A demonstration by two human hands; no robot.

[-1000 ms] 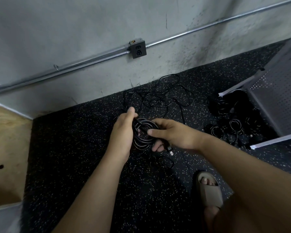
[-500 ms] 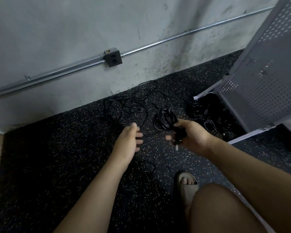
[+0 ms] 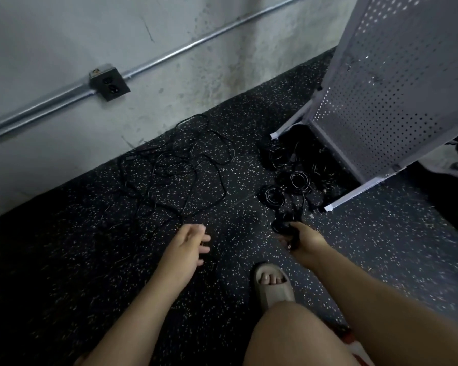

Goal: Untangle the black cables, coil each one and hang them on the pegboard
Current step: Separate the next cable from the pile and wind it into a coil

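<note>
My right hand (image 3: 303,240) grips a coiled black cable (image 3: 284,225), held low near the floor just in front of a pile of coiled black cables (image 3: 292,180). That pile lies at the foot of the grey pegboard (image 3: 397,83), which stands tilted at the right. A loose tangle of black cables (image 3: 180,170) sprawls on the speckled floor near the wall. My left hand (image 3: 188,245) hovers below the tangle, fingers apart and holding nothing.
A grey concrete wall carries a metal conduit (image 3: 169,55) and an outlet box (image 3: 109,81). My foot in a beige slide sandal (image 3: 273,283) rests on the black speckled floor, with my knee below it. The pegboard's white base rail (image 3: 360,191) lies to the right.
My left hand let go of the coil and drew back. My right hand carried the coiled cable rightward and down toward the pile by the pegboard. The view swung right.
</note>
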